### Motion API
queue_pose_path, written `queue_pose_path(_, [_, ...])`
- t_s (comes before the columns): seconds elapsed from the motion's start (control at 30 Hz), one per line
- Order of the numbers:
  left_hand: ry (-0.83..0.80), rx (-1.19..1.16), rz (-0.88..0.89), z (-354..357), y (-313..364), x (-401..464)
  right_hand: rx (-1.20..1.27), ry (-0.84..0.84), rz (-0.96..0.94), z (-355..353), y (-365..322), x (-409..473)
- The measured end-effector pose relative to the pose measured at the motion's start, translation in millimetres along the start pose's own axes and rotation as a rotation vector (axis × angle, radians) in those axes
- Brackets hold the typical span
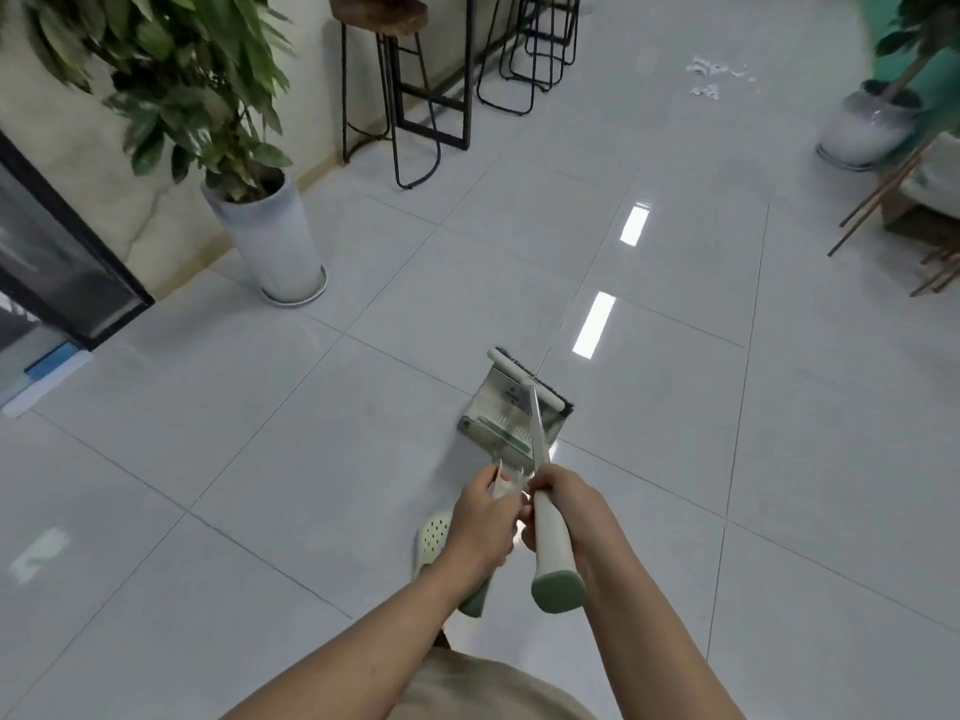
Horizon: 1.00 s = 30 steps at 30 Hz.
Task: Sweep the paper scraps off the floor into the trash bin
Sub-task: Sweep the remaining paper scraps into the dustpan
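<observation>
Left hand (480, 517) grips the cream, green-tipped handle of the metal dustpan (506, 415), pan on the glossy grey tile floor (260, 459). Right hand (563, 504) grips the cream broom handle (551, 537); dark bristle head at the pan's far edge. White paper scraps (714, 75) lie well apart, far right: probably light, flimsy, easily scattered; sweep, don't pick.

White paper scraps (714, 77) lie scattered in a loose patch on the glossy tiled floor (260, 433), far off near the stool legs. The broom (540, 444), white-handled with a green end cap and dark bristles, leans over the metal dustpan (493, 407), its head at the pan's far edge, both near the feet.
</observation>
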State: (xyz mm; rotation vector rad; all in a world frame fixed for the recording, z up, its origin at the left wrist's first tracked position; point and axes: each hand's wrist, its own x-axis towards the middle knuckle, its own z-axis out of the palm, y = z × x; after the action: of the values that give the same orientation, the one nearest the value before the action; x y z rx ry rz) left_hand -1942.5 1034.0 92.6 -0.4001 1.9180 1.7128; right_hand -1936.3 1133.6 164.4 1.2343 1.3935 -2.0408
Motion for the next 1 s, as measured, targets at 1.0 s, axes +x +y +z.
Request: queue_pose_path(1.0, [-0.017,-0.099,-0.028,344,524,701,0.287,-0.228,0.104,-100,-779,490])
